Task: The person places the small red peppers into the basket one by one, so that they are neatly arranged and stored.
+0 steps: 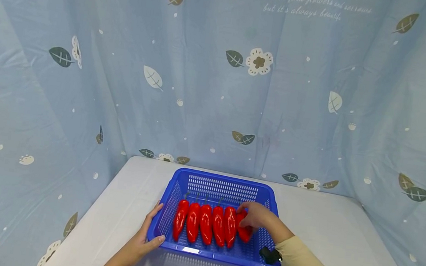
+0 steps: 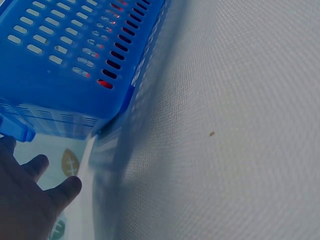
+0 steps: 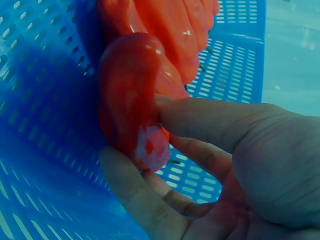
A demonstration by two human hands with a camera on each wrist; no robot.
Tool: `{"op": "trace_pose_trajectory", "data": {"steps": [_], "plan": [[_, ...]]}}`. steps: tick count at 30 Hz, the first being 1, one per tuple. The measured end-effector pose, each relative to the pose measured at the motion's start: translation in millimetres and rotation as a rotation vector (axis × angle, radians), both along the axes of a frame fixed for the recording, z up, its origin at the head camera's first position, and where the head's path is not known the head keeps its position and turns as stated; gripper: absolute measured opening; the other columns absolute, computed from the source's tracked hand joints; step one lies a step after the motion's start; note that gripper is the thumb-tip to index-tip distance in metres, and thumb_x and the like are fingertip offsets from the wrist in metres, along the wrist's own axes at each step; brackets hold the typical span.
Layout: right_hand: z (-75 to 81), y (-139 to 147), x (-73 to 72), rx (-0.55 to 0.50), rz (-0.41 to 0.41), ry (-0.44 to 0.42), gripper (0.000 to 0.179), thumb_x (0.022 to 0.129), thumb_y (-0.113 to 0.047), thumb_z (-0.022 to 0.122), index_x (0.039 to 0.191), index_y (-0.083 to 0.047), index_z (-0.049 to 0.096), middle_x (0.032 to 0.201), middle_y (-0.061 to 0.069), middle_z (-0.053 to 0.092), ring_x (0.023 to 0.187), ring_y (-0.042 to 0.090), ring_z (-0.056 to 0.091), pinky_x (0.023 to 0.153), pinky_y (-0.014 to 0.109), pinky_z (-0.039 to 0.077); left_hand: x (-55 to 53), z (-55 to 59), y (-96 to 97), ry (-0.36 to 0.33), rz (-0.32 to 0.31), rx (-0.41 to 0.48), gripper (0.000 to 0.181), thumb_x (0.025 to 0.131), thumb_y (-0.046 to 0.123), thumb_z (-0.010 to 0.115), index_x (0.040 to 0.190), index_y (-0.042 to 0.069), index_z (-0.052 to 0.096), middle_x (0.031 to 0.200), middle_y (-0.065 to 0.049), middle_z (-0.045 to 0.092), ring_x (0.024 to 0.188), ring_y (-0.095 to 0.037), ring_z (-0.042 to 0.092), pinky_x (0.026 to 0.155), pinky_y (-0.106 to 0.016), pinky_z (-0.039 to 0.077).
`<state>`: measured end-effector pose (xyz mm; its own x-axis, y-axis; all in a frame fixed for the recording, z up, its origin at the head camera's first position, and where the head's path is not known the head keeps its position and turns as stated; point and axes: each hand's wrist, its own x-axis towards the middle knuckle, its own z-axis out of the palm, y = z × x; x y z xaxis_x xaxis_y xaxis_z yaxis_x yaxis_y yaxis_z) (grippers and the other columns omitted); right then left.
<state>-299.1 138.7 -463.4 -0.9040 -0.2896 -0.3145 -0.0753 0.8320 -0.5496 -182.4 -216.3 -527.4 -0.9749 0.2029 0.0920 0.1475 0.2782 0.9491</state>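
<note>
Several shiny red peppers (image 1: 205, 224) lie side by side in a blue perforated plastic basket (image 1: 214, 256). At the right end of the row, my right hand (image 1: 258, 215) holds the last red pepper (image 1: 244, 233) inside the basket. The right wrist view shows the thumb and fingers pinching that pepper (image 3: 127, 85) near its stem end, beside the other peppers. My left hand (image 1: 140, 241) touches the basket's left front corner, thumb at the front rim. In the left wrist view its fingers (image 2: 65, 192) look spread and fairly straight beside the basket's rim.
The basket stands on a white-covered table (image 1: 328, 236). A blue patterned curtain (image 1: 219, 85) hangs behind the table and along both sides. A small black device (image 1: 270, 255) sits at the right wrist, over the basket's front right corner.
</note>
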Motion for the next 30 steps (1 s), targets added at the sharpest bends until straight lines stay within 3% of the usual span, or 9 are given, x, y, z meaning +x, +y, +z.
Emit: {"op": "trace_pose_trajectory", "data": {"steps": [13,19,30], "plan": [[-0.3,-1,0.5,0.028,0.01,-0.002,0.042,0.078,0.006,0.081,0.116,-0.007,0.068,0.086,0.009,0.061,0.071,0.02,0.065,0.065,0.036,0.062,0.2,-0.1,0.5,-0.002,-0.005,0.008,0.087,0.094,0.023,0.064,0.163,0.03,0.012,0.17,-0.02,-0.005,0.15,-0.056,0.002,0.109,-0.075,0.013],[5.2,-1,2.9,0.059,0.008,0.003,0.04,0.079,0.003,0.081,0.116,-0.008,0.069,0.087,0.01,0.062,0.069,0.021,0.064,0.065,0.036,0.062,0.0,-0.3,0.8,-0.008,0.002,0.0,0.086,0.093,0.025,0.064,0.162,0.03,0.012,0.17,-0.019,-0.005,0.15,-0.056,0.001,0.108,-0.076,0.014],[11.7,2,5.2,0.014,-0.024,-0.022,0.032,0.084,0.002,0.078,0.114,-0.007,0.071,0.088,0.01,0.064,0.068,0.023,0.066,0.064,0.037,0.063,-0.5,-0.7,0.4,-0.005,-0.003,0.011,0.086,0.093,0.025,0.064,0.162,0.031,0.013,0.17,-0.019,-0.006,0.15,-0.055,0.001,0.108,-0.075,0.014]]}}
